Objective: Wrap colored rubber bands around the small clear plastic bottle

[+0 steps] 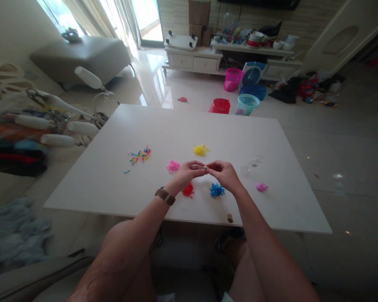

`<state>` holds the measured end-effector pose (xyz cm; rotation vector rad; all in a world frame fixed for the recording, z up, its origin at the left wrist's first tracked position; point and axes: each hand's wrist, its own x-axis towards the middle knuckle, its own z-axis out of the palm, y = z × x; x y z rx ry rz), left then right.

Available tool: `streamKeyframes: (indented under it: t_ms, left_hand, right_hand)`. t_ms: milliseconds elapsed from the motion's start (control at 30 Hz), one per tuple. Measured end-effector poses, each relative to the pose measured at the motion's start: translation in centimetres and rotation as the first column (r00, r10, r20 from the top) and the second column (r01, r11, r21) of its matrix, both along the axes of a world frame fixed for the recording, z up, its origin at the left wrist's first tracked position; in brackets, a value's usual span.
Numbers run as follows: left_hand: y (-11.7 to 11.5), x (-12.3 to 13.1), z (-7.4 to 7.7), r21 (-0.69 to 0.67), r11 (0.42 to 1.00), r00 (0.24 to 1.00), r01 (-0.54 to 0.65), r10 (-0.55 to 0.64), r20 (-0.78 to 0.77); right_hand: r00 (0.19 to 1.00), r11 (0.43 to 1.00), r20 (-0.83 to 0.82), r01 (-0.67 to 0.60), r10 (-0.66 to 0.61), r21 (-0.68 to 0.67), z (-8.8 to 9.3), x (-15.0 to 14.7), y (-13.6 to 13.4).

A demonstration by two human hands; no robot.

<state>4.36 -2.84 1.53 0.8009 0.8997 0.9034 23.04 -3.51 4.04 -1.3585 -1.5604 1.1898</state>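
Observation:
My left hand [189, 172] and my right hand [223, 173] meet above the white table [113, 176], fingertips pinched together on a tiny pale piece [205, 167] too small to name. A brown watch strap is on my left wrist. Small heaps of coloured bits lie around the hands: pink [173, 166], yellow [200, 149], red [188, 191], blue [217, 190] and a lighter pink heap [261, 187]. A mixed-colour scatter [140, 155] lies further left.
A clear plastic container [252, 164] lies right of my hands. A tiny dark object [229, 217] sits near the front edge. Beyond the table stand a red bucket [219, 105], a teal basket [246, 104] and a pink basket [232, 79]. A drying rack [59, 121] is at left.

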Motion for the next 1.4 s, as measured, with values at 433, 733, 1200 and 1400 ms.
streamKeyframes:
  t_ms: [433, 733, 1200, 1400]
  left_hand:
    - [0.9, -1.1, -0.1, -0.046, 0.998, 0.997, -0.031, 0.034, 0.076]
    - [1.2, -1.6, 0.7, -0.056, 0.991, 0.992, -0.121, 0.124, 0.04]
    - [1.3, -1.2, 0.1, -0.004, 0.994, 0.991, -0.11, 0.109, -0.079]
    - [1.5, -0.7, -0.1, 0.014, 0.991, 0.984, -0.13, 0.131, -0.118]
  right_hand:
    - [0.998, 0.998, 0.018, 0.067, -0.067, 0.005, -0.6, -1.6, 1.2]
    - [0.989, 0.991, 0.061, 0.131, -0.132, 0.01, -0.6, -2.5, 1.6]
    - [0.826, 0.99, 0.56, 0.021, 0.063, -0.141, 0.4, 3.1, 0.7]
    - [0.67, 0.907, 0.642, -0.117, 0.373, -0.405, -0.1, 4.2, 0.3]
